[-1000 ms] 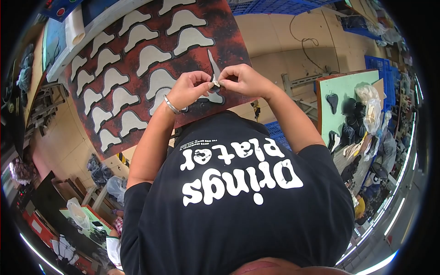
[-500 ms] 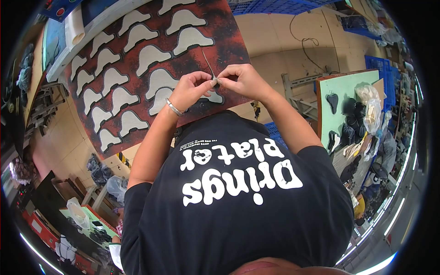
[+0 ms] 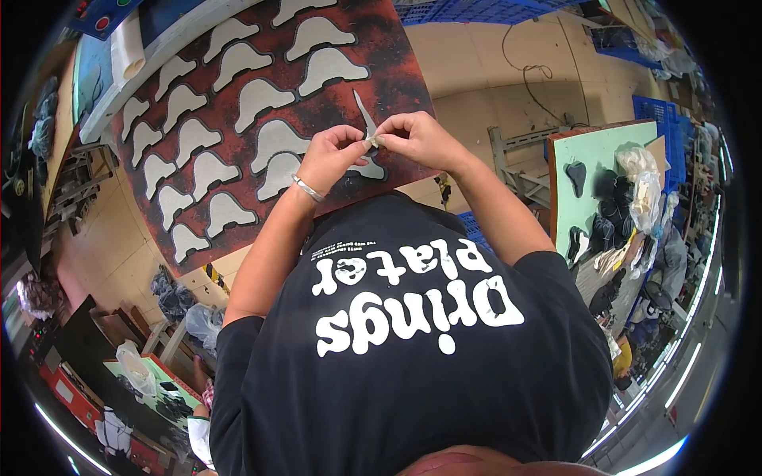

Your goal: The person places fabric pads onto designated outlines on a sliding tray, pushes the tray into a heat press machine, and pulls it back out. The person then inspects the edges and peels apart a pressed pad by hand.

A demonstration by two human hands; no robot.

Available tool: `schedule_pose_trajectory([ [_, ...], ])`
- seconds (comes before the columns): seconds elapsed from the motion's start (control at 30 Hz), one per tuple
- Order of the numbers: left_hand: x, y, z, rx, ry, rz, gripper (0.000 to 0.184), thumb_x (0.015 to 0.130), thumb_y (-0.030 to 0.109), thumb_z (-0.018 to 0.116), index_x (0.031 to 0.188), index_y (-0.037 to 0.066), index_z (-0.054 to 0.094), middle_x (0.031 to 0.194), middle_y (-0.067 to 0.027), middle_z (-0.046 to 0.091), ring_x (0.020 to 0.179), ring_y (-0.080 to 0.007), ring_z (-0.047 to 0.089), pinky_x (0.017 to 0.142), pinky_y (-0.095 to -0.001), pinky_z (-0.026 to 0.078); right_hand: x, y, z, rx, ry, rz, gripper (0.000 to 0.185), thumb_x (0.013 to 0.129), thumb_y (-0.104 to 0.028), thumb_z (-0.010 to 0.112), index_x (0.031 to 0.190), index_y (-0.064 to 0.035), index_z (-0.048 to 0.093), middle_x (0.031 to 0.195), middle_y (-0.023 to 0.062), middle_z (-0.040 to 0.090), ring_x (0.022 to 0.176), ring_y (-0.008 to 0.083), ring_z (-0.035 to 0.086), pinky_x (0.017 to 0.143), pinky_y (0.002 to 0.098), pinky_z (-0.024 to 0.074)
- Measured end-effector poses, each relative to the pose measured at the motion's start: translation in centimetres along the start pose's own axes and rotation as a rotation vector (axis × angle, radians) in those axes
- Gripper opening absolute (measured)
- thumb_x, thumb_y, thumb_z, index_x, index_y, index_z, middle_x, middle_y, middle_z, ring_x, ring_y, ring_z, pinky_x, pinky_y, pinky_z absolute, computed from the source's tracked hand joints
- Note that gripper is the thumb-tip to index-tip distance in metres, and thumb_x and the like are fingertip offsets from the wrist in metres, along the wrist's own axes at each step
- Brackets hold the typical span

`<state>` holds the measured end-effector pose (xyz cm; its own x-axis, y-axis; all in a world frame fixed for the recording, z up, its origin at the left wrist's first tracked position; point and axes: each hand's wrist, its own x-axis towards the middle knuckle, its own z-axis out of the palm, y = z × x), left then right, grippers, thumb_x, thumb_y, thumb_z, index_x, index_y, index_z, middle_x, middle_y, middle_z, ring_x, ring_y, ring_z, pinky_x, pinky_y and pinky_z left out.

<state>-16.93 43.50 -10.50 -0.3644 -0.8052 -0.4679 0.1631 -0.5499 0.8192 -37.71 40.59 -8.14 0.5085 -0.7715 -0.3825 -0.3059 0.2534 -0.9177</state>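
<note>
A thin, light grey cut piece [image 3: 365,113] stands up between my two hands, its narrow end pointing away from me. My left hand [image 3: 336,161], with a silver bracelet at the wrist, pinches its near part between thumb and fingers. Close beside it, almost touching, my right hand [image 3: 421,143] pinches the same piece at the fingertips, which partly hide it. Below both hands lies a red and black board [image 3: 317,119] bearing rows of similar pale curved pieces [image 3: 333,69]. Another pale piece [image 3: 371,169] shows partly beneath my hands.
To the right stands a light green table [image 3: 591,151] with dark shoe parts and plastic bags on it. Blue crates [image 3: 468,9] sit beyond the board. A pale machine edge [image 3: 171,59] borders the board's far left. A person's hand and sleeve show at lower left.
The held piece has turned, so more of its pale face shows than its thin edge. Both hands stay in nearly the same place, still pinching it.
</note>
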Motion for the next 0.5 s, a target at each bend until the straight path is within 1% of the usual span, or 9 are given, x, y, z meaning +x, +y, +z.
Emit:
schedule_pose_trajectory([
  [0.2,-0.1,-0.1,1.0,-0.080,0.049,-0.027,0.021,0.087,0.014,0.068,0.097,-0.003,0.062,0.091,-0.0055,0.064,0.077,-0.0114,0.063,0.071,-0.0236,0.053,0.0,0.0,-0.3,-0.101,0.027,-0.046,0.017,0.088,-0.012,0.064,0.095,0.0037,0.067,0.084,0.0063,0.069,0.076,0.0099,0.064,0.070,0.0246,0.0507],
  [0.27,0.0,-0.6,0.8,-0.106,0.051,-0.050,0.019,0.088,0.011,0.066,0.099,-0.002,0.061,0.093,-0.0057,0.063,0.079,-0.0119,0.064,0.073,-0.0247,0.054,0.1,0.2,-0.2,-0.098,0.028,-0.059,0.017,0.088,-0.012,0.064,0.095,0.0036,0.067,0.085,0.0064,0.069,0.077,0.0097,0.063,0.071,0.0245,0.0507],
  [0.37,0.2,-1.0,0.5,-0.102,0.049,-0.045,0.018,0.087,0.010,0.066,0.099,-0.003,0.061,0.092,-0.0063,0.064,0.080,-0.0128,0.064,0.073,-0.0252,0.055,0.1,0.5,-0.1,-0.055,0.013,-0.039,0.017,0.088,-0.012,0.064,0.096,0.0035,0.067,0.085,0.0065,0.069,0.077,0.0094,0.063,0.071,0.0246,0.0506],
  [0.5,0.1,-0.9,0.7,-0.087,0.091,0.015,0.020,0.084,0.013,0.069,0.093,-0.003,0.062,0.085,-0.0055,0.064,0.073,-0.0115,0.063,0.069,-0.0232,0.053,-0.1,0.1,0.2,-0.027,0.045,-0.046,0.017,0.088,-0.012,0.065,0.095,0.0034,0.067,0.086,0.0062,0.069,0.078,0.0094,0.063,0.070,0.0251,0.0507],
])
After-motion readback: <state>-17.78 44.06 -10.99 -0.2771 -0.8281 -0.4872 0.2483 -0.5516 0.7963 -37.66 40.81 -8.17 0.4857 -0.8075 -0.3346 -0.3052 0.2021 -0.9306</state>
